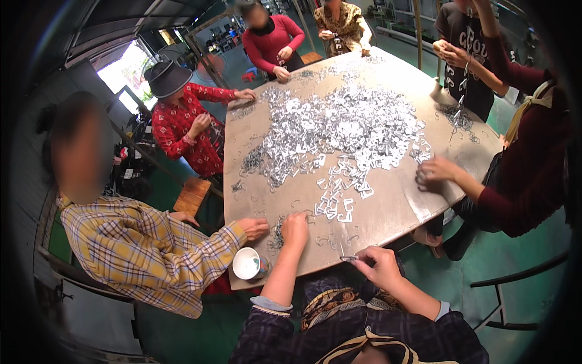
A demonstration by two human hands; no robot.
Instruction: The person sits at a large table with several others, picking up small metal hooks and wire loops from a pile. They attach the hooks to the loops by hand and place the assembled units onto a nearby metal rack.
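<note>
My left hand (295,232) rests at the near edge of the table, its fingers curled down beside a small heap of dark wire pieces (278,233). Whatever lies under those fingertips is hidden. Over the table's front edge, my right hand (381,267) pinches a small metal hook (347,258) between thumb and fingers. Ahead of both hands, flat silvery hooks (332,203) spill toward me from a broad pile (345,124) of the same shiny pieces. Several loose thin wire pieces (327,241) are scattered between my hands.
A white cup (247,264) stands at the table's (242,203) near left corner. Close on my left, a co-worker's hand (253,228) is by the wire heap; another's hand (438,170) reaches in from the right. More people work around the far sides. A wooden stool (193,195) stands left.
</note>
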